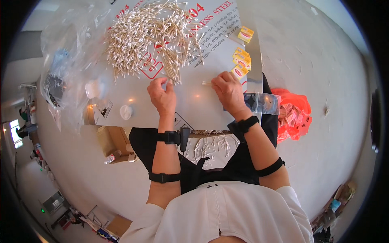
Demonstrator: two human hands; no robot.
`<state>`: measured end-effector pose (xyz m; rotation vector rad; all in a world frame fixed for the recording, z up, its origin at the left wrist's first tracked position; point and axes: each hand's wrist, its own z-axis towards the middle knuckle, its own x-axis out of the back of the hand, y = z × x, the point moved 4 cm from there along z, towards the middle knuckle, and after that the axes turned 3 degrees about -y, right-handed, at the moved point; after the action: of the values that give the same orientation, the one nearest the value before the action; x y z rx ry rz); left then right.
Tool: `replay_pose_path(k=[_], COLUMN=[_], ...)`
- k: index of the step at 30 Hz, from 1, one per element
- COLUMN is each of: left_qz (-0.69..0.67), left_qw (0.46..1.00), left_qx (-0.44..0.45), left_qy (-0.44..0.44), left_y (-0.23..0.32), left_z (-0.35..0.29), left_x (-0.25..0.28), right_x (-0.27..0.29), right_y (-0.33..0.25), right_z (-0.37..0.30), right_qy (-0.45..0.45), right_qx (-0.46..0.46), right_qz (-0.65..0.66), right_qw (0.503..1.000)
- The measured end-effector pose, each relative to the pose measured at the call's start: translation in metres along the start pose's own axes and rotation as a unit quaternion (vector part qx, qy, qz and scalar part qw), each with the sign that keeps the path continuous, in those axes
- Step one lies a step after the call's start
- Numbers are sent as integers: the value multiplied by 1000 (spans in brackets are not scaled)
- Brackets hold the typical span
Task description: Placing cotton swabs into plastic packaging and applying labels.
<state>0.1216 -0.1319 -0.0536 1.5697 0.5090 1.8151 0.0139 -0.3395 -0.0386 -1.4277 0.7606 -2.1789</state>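
On tabletop (190, 111): right hand (229, 92) pinching swabs (206, 83); left hand (163, 97) at swab pile's (139, 38) near edge, can't tell if gripping.

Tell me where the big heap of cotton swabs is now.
In the head view, the heap of cotton swabs lies on the far part of the table, beyond the left hand, right of the crumpled clear plastic.
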Motion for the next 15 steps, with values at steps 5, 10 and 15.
replay_pose_path(k=[5, 10, 15], left_qz=[87, 224, 255], left_qw=[996, 972, 962], left_qx=[26, 53, 54], left_qy=[19, -44, -83], left_y=[8, 27, 24], left_z=[18, 22, 15], left_x=[0, -10, -10], right_x=[-16, -15, -14], right_y=[-28, -38, -36], right_z=[-23, -36, -36], right_qy=[-21, -23, -40], right_qx=[14, 14, 17], right_qz=[15, 20, 35], right_qw=[1000, 999, 998])
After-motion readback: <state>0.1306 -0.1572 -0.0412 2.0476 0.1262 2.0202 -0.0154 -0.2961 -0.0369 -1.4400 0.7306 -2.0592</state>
